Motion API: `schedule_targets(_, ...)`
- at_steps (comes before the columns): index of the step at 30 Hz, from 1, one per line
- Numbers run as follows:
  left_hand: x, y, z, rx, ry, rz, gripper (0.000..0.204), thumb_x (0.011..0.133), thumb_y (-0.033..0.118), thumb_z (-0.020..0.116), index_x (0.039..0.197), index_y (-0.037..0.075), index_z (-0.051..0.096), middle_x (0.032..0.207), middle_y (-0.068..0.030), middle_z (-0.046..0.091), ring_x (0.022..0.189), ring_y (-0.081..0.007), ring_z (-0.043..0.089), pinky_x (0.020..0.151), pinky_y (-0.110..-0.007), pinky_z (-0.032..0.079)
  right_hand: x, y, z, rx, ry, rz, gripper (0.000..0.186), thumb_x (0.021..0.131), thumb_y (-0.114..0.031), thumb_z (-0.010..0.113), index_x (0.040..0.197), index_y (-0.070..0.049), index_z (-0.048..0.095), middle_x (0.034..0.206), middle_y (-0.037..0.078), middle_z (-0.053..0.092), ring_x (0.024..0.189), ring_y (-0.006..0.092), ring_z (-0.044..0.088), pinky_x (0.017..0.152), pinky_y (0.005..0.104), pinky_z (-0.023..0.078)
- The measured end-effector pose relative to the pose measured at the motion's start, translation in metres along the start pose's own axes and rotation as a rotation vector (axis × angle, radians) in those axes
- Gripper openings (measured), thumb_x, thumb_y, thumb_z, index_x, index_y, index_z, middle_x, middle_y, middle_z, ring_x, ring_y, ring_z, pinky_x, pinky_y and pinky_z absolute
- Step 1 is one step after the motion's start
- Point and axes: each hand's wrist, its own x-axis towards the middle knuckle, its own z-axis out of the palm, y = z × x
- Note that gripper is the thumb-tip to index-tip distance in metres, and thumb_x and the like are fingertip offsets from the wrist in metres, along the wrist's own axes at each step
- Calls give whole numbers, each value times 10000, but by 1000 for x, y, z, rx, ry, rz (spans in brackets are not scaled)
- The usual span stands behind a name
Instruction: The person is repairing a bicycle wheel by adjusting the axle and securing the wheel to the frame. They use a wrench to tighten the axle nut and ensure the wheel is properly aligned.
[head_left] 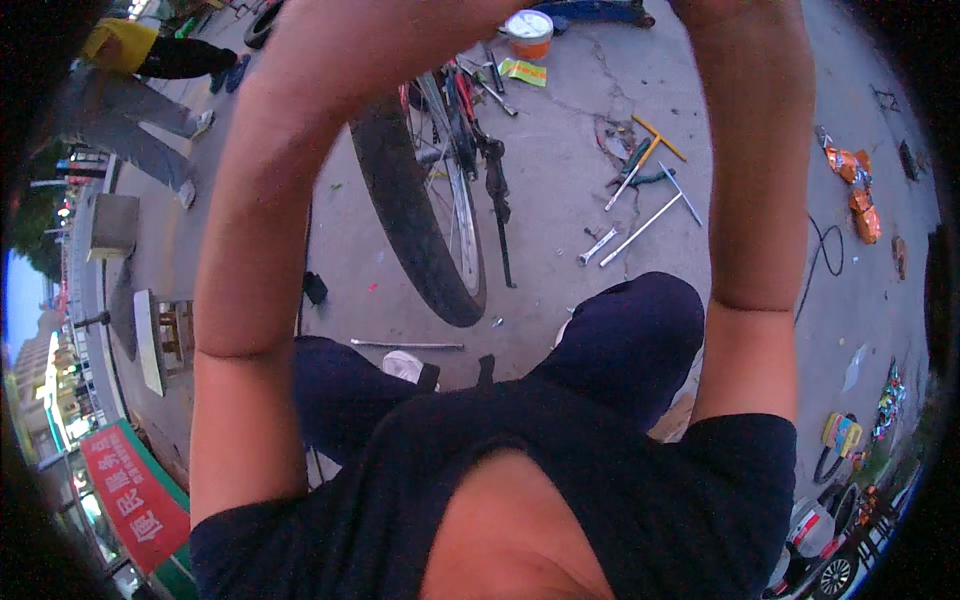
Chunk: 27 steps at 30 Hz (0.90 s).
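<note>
Both my arms reach up past the top edge, so my left hand and my right hand are out of view, as is whatever they hold or touch. Between the arms stands a bicycle wheel with a black tyre, partly covered by my left forearm. A dark kickstand reaches the ground beside it. To its right lie a yellow T-handle wrench, a silver T-handle wrench, an open-end spanner and dark-handled pliers.
An orange-and-white tub stands behind a yellow-green packet and several tools. A metal rod lies near my shoe. Orange wrappers and a black cable are on the right. People stand far left.
</note>
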Motion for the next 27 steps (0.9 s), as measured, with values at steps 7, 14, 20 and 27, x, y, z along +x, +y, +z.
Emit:
schedule_targets(7,-175,-79,-9,-312,425,-1252,364,873,214,570,1143,-27,530,1039,-107,592,950,-170,559,807,-291,447,-85,56,-164,-610,450,386,238,857,-285,569,719,-119,469,548,2,422,449,104,402,378,242,300)
schedule_targets(14,-326,-33,63,-1359,584,-1846,395,894,377,520,1174,98,505,1220,-76,513,1125,-253,461,982,-476,329,-163,156,-198,-1071,121,309,454,776,-302,685,1100,-45,498,779,32,510,701,111,502,617,251,432)
schedule_targets(20,-324,-19,94,-1188,535,-1927,451,885,380,537,1245,132,428,1220,-45,511,1154,-251,433,1004,-536,277,-171,208,-204,-798,-35,288,439,791,-190,672,1123,-69,412,921,60,482,837,146,491,751,278,429)
schedule_targets(27,-325,-27,106,-1188,517,-1955,449,884,379,539,1242,130,431,1218,-44,512,1157,-249,432,1001,-540,279,-164,241,-208,-772,-231,74,479,760,-69,684,1147,-94,401,1000,105,482,923,232,521,822,331,424)
